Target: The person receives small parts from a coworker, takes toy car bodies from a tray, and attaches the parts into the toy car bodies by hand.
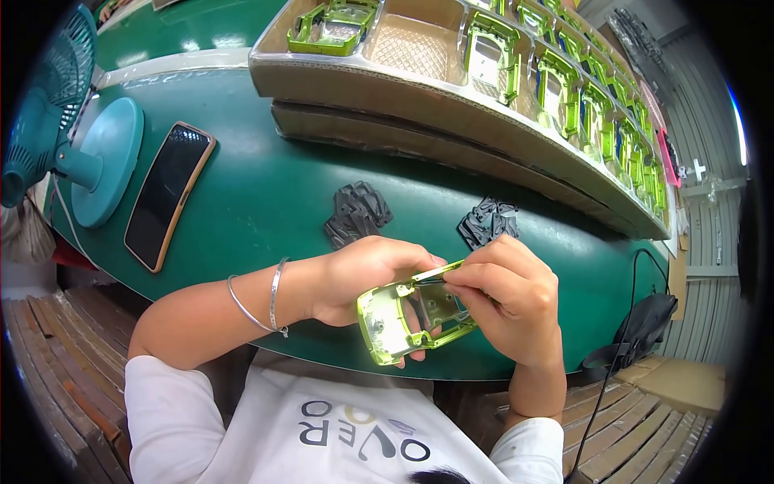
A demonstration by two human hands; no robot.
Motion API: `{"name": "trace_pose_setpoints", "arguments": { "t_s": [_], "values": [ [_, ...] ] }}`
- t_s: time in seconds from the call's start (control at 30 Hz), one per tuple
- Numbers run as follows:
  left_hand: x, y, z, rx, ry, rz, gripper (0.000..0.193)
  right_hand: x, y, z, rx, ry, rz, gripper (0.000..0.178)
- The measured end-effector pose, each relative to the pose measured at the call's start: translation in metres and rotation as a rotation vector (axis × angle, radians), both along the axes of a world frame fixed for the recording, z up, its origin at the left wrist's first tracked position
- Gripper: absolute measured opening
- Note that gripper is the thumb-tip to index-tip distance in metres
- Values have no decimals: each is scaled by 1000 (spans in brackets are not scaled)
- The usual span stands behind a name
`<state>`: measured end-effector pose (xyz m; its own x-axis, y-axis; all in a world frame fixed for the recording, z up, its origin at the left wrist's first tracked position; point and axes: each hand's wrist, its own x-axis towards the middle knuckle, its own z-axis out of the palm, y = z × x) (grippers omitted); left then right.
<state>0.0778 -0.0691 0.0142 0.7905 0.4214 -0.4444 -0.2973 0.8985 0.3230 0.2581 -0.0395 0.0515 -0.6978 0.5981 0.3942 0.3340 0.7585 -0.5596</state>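
1. Head view, nearest me: my left hand [363, 278] is curled shut around the translucent lime-green plastic housing frame [411, 315], thumb on its upper rim and fingers wrapped under its lower edge.
2. My right hand [508, 298] is pinched closed at the frame's top rail, fingertips pressing a thin strip there; whether that strip is a separate piece I cannot tell.
3. I hold the frame in the air just over the near edge of the green table [266, 210]. Its long axis runs left to right, tilted up toward the right, open face toward me.
4. It looks light, rigid yet thin-walled, probably easy to crack if twisted; gripping the thicker outer rim seems safest.
5. Mid-table lie two heaps of small dark grey plastic parts [359, 211].
6. Toward the left edge rests a black smartphone in an orange-rimmed case [168, 194], beside a teal desk fan [56, 121].
7. Along the far edge sit trays of more lime-green frames [556, 81].
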Motion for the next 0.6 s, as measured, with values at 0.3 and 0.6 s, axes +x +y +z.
{"name": "trace_pose_setpoints", "arguments": {
  "t_s": [0.3,0.6],
  "values": [
    [-2,1,1,9,-1,-16,35,-2,-1,-2,-23,4,23,18],
    [1,0,-1,39,35,-55,39,-2,-7,-2,-1,-100,-8,14]
  ]
}}
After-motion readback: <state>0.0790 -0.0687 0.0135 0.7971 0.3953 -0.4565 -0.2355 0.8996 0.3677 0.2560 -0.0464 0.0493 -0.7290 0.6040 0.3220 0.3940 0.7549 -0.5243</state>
